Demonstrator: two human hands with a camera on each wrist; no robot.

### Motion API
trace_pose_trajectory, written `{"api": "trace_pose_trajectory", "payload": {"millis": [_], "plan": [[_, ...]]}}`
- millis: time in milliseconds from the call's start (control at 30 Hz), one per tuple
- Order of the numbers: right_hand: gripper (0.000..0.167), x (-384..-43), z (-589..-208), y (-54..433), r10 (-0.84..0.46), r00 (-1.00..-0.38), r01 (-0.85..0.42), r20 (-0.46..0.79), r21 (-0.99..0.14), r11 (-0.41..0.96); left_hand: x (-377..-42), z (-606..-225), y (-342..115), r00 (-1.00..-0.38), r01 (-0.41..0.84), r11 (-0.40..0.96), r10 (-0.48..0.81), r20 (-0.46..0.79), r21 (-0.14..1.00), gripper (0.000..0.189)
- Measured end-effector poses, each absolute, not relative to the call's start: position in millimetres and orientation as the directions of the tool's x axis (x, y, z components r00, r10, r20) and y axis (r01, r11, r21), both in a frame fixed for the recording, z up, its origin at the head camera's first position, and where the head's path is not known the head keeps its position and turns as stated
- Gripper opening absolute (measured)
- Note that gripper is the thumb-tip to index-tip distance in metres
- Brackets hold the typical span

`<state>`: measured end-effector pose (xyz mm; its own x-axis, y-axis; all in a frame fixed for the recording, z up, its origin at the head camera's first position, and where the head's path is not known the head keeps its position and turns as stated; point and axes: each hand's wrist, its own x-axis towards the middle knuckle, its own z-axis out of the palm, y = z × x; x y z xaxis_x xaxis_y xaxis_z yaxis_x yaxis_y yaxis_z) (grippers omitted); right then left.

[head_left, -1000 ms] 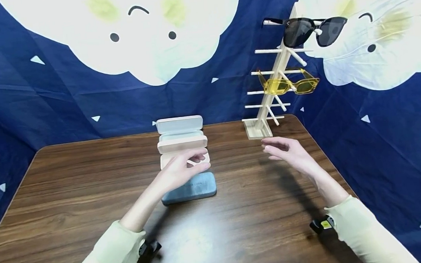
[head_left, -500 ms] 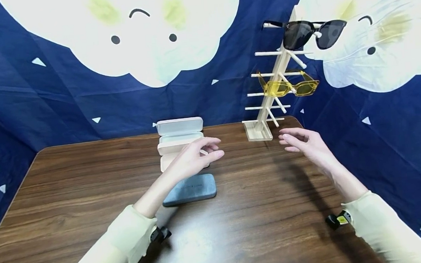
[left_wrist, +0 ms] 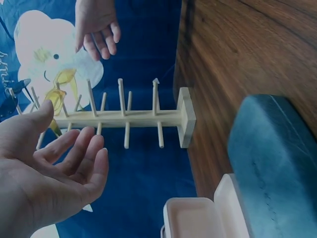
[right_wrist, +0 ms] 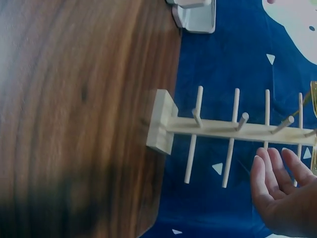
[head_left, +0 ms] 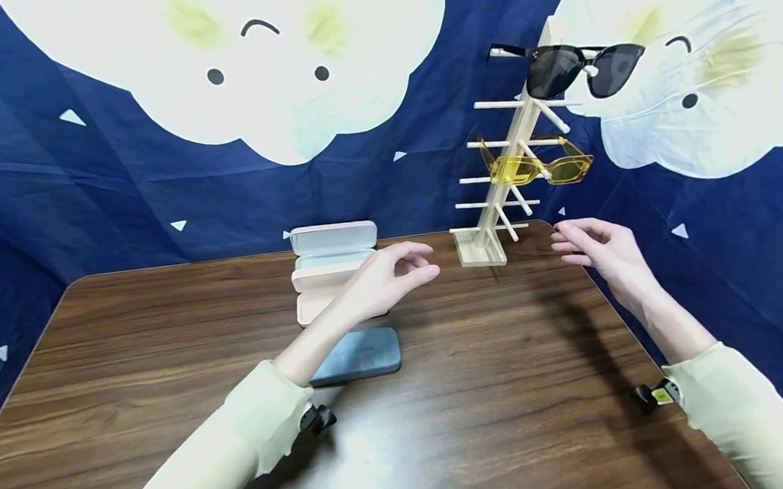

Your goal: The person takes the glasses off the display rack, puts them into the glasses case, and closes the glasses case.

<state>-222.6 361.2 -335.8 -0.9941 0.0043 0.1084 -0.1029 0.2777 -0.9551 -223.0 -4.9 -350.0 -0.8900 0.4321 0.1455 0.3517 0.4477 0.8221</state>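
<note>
My left hand [head_left: 390, 279] hovers over the table, its fingers loosely bent and holding nothing. Beneath and behind it are two open pale glasses cases, a nearer one [head_left: 314, 304] and a farther one [head_left: 333, 238], with a closed blue glasses case [head_left: 365, 352] in front. To the right of the wooden display stand [head_left: 479, 253], my right hand [head_left: 607, 256] is raised with relaxed, bare fingers. Black sunglasses [head_left: 553, 72] hang on the stand's top pegs. Lower down hang yellow sunglasses [head_left: 569, 170]. The right wrist view shows the hand's fingertips [right_wrist: 290, 173] in front of the pegs.
The brown wooden table [head_left: 135, 383] ends at a dark blue cloth [head_left: 156, 193] printed with white clouds. The stand is near the table's back right corner, and its pegs stick out in several directions. Each wrist carries a small black device [head_left: 318, 418].
Both hands have moved to the right and a little farther from me, the left off the cases and the right toward the table's right edge. Sunglasses and cases stay where they were.
</note>
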Motion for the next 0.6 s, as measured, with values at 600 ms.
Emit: {"api": "trace_pose_trajectory", "payload": {"millis": [600], "plan": [[0.025,-240.1,-303.2,382.9,0.133,-0.978,-0.125,0.158,-0.965,0.231,-242.2,-330.5,35.7,-0.909,0.314,0.372,0.382,0.164,0.873,0.039]]}}
